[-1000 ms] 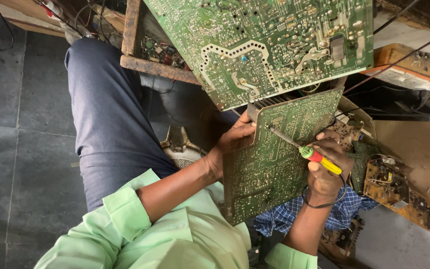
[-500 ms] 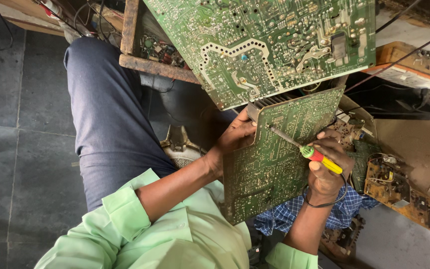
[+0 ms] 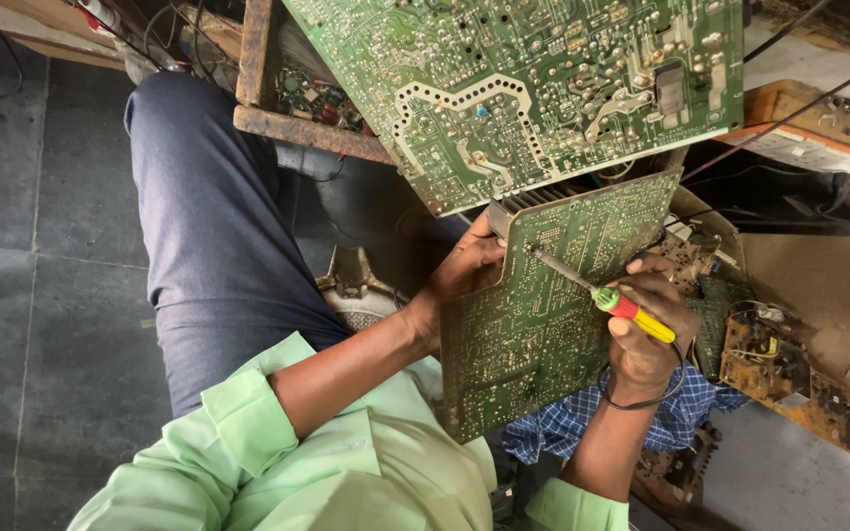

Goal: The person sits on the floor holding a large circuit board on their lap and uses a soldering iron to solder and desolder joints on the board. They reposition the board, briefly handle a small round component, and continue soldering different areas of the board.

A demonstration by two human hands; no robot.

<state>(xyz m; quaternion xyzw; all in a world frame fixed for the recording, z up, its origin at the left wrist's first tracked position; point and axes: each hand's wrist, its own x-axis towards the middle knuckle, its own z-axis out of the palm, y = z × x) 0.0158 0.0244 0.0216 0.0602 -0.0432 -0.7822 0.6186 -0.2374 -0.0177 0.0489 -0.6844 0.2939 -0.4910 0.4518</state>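
**Soldering iron tip set on a held circuit board**

A green circuit board (image 3: 553, 315) stands tilted on its lower edge over the person's lap, solder side toward the camera. The left hand (image 3: 464, 270) grips its left edge near the top, fingers wrapped behind it. The right hand (image 3: 646, 329) is clenched around a soldering iron (image 3: 607, 300) with a green, red and yellow handle, and its metal tip touches the upper part of the board. A dark cord loops below that wrist.

Just above hangs a larger green circuit board (image 3: 543, 88), overlapping a wooden tray (image 3: 277, 123) of small parts. To the right, brown boards (image 3: 789, 374) lie on cardboard (image 3: 809, 275). A blue checked cloth (image 3: 582, 423) sits under the right forearm, and grey floor tiles (image 3: 41, 246) fill the left.
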